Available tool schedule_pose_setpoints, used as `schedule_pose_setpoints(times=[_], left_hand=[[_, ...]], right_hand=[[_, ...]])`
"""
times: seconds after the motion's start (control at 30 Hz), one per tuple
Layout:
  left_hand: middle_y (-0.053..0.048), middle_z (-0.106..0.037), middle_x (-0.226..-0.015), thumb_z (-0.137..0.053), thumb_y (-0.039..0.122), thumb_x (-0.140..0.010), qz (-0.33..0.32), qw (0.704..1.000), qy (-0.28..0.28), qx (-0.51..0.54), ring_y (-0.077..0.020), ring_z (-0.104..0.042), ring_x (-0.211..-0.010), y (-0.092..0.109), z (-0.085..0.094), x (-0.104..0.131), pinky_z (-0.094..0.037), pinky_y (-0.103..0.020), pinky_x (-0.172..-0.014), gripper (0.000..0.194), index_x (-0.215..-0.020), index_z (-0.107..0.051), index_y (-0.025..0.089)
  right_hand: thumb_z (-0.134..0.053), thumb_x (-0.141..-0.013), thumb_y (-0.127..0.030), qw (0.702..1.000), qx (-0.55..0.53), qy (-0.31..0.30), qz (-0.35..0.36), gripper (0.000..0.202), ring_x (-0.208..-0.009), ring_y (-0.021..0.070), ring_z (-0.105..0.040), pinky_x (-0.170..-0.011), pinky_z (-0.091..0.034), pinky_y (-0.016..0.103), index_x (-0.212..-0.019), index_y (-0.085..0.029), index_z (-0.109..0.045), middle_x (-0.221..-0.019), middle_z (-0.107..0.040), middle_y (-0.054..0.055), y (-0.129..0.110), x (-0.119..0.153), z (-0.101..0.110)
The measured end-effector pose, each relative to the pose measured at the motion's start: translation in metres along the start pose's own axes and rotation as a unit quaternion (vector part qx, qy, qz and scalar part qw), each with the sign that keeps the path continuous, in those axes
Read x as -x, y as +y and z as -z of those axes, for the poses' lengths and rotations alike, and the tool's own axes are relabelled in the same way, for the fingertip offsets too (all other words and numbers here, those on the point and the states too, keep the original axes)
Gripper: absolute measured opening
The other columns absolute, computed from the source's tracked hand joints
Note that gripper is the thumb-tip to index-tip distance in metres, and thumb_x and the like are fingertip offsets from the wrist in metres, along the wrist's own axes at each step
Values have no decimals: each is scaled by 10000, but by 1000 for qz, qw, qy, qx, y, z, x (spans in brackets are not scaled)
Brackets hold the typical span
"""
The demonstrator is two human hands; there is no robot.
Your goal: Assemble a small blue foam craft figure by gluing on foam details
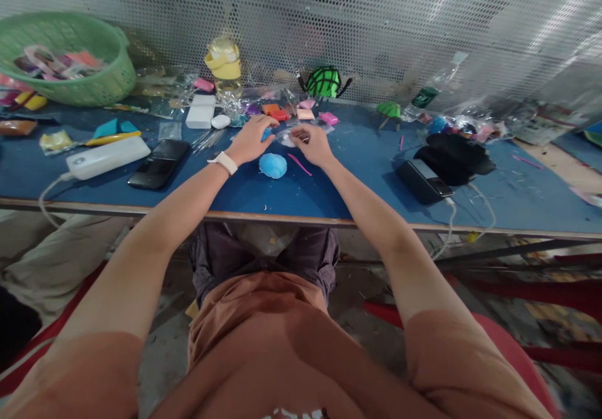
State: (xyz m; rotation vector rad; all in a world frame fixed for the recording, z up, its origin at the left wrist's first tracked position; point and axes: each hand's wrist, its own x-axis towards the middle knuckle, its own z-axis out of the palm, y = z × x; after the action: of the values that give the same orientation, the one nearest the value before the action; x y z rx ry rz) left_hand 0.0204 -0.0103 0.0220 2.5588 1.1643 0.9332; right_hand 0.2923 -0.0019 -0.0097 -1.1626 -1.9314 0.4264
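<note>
My left hand (254,138), with a pale watch strap on its wrist, curls its fingers round a small blue lump (266,133) that looks like modelling clay. The fingers of my right hand (314,143) are bent in a pinch at a soft white lump (288,138), beside clear plastic wrapping; its fingertips are partly hidden. On the table just below my hands sits a rounded light-blue clay ball (273,165). A thin pink modelling tool (300,164) lies to the right of that ball, close under my right hand.
Behind my hands lie several coloured clay packs (281,115) and a green turtle-like model (323,82). To the left are a black phone (160,164), a white power bank (108,157) and a green basket (94,90). A black device (424,181) with a cable stands right, near a bottle (426,96).
</note>
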Motion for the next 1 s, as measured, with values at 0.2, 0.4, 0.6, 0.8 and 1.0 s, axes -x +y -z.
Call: schedule_pose_setpoints(times=[0.2, 0.4, 0.6, 0.8, 1.0], left_hand=[[-112, -853, -1287, -705, 220, -1105, -11, 999, -35, 19, -340, -788, -1222, 6, 1, 1, -617, -546, -1192, 140, -1206, -801, 237], [-104, -844, -1241, -730, 212, -1100, -10, 999, -13, 33, -317, -794, -1152, 9, 0, 1, -638, -504, -1117, 84, -1159, -784, 238], [-108, -830, -1242, -688, 226, -1143, -18, 1000, -11, 16, -329, -786, -1167, 12, 3, 2, -636, -519, -1133, 130, -1240, -765, 261], [-139, -784, -1364, -680, 196, -1130, -21, 1000, -19, 12, -329, -806, -1146, 16, 5, 3, -660, -542, -1128, 270, -1386, -744, 252], [-151, -728, -1499, -708, 137, -1104, -31, 997, 0, 65, -264, -815, -1094, 19, 2, 5, -692, -498, -1103, 280, -1369, -707, 226]], right_hand=[[-799, -992, -472, 1000, 4, -21, 18, 332, -1106, 344, -846, -1059, -726, 593, -1221, -237, -852, -1188, -908, 124, -11, 3, -3], [-832, -921, -531, 997, -9, -61, 40, 520, -1157, 332, -827, -1035, -724, 559, -1346, -232, -819, -1314, -889, 133, -6, 3, -3], [-882, -880, -584, 994, 47, -86, 48, 538, -1014, 333, -806, -1007, -698, 569, -1261, -214, -793, -1154, -877, 133, -1, 0, -7], [-729, -1030, -470, 990, 98, -67, 81, 315, -974, 307, -753, -992, -677, 538, -1269, -266, -751, -1124, -838, 98, -2, 0, -11], [-642, -1024, -288, 985, 116, -42, 121, 375, -1209, 364, -746, -1117, -661, 594, -1387, -241, -723, -1260, -773, 160, -11, 4, -12]])
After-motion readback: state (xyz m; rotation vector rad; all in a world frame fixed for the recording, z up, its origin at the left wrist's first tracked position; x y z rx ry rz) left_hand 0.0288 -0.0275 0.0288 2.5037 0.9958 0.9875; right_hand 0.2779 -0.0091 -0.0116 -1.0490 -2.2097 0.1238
